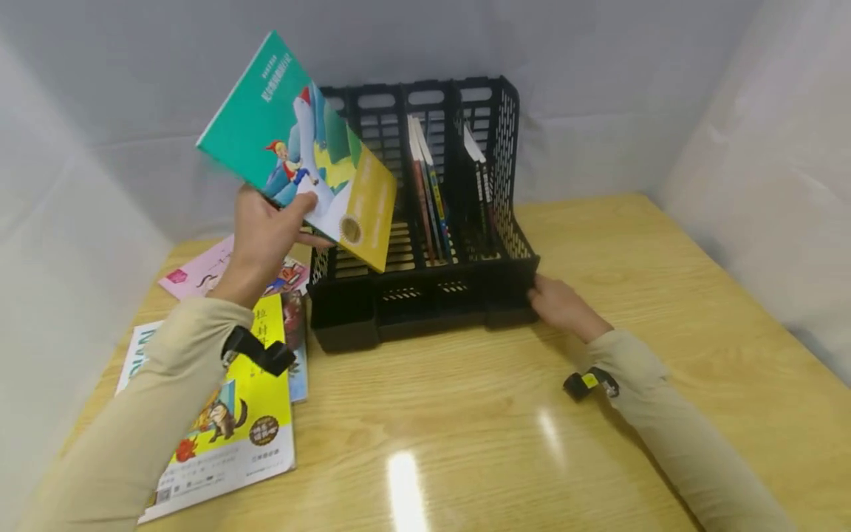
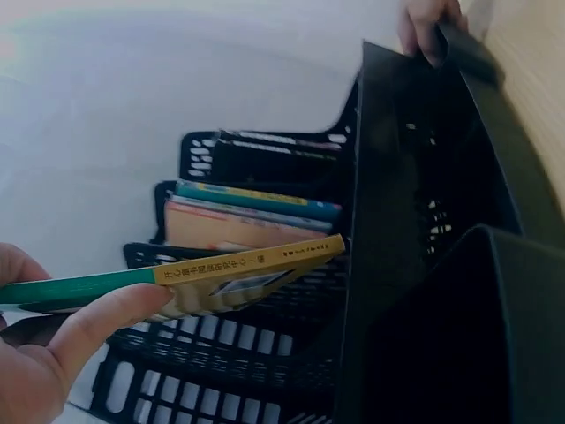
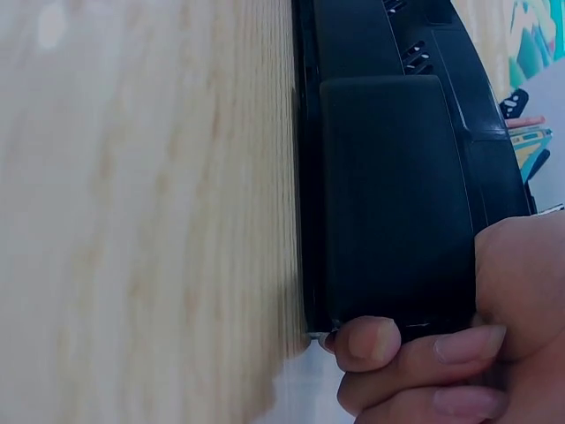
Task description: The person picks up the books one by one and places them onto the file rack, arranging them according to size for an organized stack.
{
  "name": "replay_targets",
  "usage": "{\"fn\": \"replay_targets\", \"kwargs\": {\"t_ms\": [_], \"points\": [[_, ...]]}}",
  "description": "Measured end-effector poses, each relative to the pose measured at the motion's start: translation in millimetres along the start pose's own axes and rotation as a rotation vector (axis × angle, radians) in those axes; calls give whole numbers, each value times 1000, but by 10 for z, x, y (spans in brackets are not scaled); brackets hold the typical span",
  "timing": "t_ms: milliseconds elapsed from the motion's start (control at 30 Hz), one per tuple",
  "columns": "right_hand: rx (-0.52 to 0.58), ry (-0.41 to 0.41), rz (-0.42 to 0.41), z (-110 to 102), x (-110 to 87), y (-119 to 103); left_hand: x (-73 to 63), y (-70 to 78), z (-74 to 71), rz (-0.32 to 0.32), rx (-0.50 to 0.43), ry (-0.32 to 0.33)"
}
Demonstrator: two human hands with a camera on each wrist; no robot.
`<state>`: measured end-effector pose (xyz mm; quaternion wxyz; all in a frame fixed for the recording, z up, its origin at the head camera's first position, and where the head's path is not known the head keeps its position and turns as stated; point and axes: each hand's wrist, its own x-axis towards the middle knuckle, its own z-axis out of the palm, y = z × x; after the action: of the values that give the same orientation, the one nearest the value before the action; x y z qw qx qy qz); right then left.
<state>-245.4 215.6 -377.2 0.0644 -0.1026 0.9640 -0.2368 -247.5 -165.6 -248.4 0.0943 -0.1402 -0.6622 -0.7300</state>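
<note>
My left hand (image 1: pixel 266 225) holds a thin green and yellow picture book (image 1: pixel 326 159) tilted in the air, thumb on its cover. In the left wrist view the book's spine (image 2: pixel 252 265) points toward the slots of a black desktop book rack (image 1: pixel 425 295). The book overlaps the rack's left slots in the head view. Several thin books (image 1: pixel 428 192) stand upright in a middle slot, and dark-covered ones (image 1: pixel 483 185) lean in the right slot. At the rack's front right corner, my right hand (image 1: pixel 565 304) grips the edge, its fingers (image 3: pixel 463 344) curled against the end.
Left of the rack, a loose pile lies on the wooden table (image 1: pixel 452 421): a yellow and white book (image 1: pixel 246 436), a pink one (image 1: pixel 202 266) and others partly under my left arm. White sheeting (image 1: pixel 585 96) hangs behind the rack and along both sides.
</note>
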Motion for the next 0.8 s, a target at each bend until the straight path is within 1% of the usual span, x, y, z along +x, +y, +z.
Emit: {"fn": "replay_targets", "kwargs": {"t_ms": [167, 267, 333, 433, 533, 600, 700, 800], "points": [[-1, -12, -12, 29, 29, -5, 171, -165, 149, 8, 179, 0], [5, -22, -4, 17, 23, 25, 265, -261, 262, -12, 273, 11], [8, -24, 6, -2, 8, 49, 344, -340, 334, -20, 318, 22], [22, -22, 12, -25, -15, 72, 467, -476, 416, 1, 427, 51], [37, -36, 18, -28, -34, 70, 533, -597, 472, 24, 536, 77], [40, -46, 23, -25, -38, 65, 543, -661, 500, 31, 566, 78], [31, -48, 20, -23, -29, 47, 543, -729, 528, 38, 553, 81], [32, -35, 7, -17, -4, 24, 547, -776, 521, 42, 571, 103]]}}
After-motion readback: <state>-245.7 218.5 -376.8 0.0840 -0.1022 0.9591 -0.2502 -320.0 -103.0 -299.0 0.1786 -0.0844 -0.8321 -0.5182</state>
